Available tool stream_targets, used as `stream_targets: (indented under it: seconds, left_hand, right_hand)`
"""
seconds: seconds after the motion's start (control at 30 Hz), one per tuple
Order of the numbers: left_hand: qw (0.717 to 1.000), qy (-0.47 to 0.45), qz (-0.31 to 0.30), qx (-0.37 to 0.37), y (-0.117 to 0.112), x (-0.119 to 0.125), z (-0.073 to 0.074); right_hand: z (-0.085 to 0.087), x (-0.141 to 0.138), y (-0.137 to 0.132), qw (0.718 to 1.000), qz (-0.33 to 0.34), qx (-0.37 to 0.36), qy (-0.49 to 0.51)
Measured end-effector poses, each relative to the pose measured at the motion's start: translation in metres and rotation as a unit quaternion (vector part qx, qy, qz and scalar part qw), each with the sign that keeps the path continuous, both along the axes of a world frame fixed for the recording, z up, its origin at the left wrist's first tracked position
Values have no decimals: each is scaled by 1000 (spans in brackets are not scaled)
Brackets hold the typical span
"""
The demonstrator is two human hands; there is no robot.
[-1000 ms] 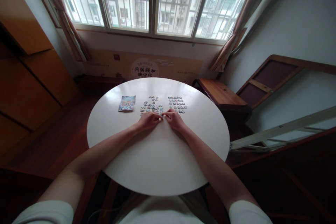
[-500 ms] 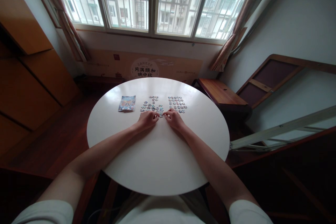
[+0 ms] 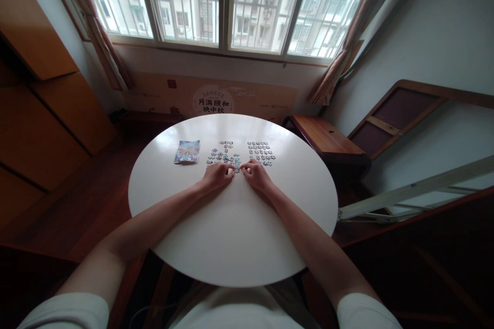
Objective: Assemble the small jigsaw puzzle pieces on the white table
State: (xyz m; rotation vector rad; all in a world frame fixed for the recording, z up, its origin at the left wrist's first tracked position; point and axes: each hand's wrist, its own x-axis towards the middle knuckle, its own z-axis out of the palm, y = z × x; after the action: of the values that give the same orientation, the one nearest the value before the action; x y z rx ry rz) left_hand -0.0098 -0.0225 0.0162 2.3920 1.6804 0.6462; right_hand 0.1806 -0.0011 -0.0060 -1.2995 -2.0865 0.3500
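Both my hands rest on a round white table (image 3: 231, 236), close together near its middle. My left hand (image 3: 216, 175) has its fingers curled, fingertips at a small joined group of puzzle pieces (image 3: 236, 163). My right hand (image 3: 258, 175) is curled too, its fingertips pinching at the same group from the right. Loose puzzle pieces (image 3: 221, 154) lie scattered just beyond the left hand. Another patch of loose pieces (image 3: 261, 152) lies beyond the right hand. What the fingers grip is too small to make out.
A small printed picture card (image 3: 187, 151) lies on the table at the far left of the pieces. A wooden side table (image 3: 324, 139) stands to the right. A window, curtains and a cardboard panel with printed characters (image 3: 213, 98) are behind the table.
Both hands edged a little forward toward the pieces, and the fingertips parted slightly around the small joined group. Otherwise nothing moved.
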Motion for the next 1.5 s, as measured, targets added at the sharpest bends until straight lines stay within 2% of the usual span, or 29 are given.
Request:
stream_targets:
  seconds: [0.73, 1.17, 1.5]
  left_hand:
    - [1000, -5, -5, 4, 5, 2, -6]
    - [998, 27, -48, 30, -1, 3, -2]
    - [999, 26, -38, 23, -2, 4, -1]
  right_hand:
    - [2, -1, -1, 1000, 2, -3, -14]
    - [4, -2, -2, 1000, -7, -9, -13]
    - [4, -2, -3, 1000, -13, -7, -24]
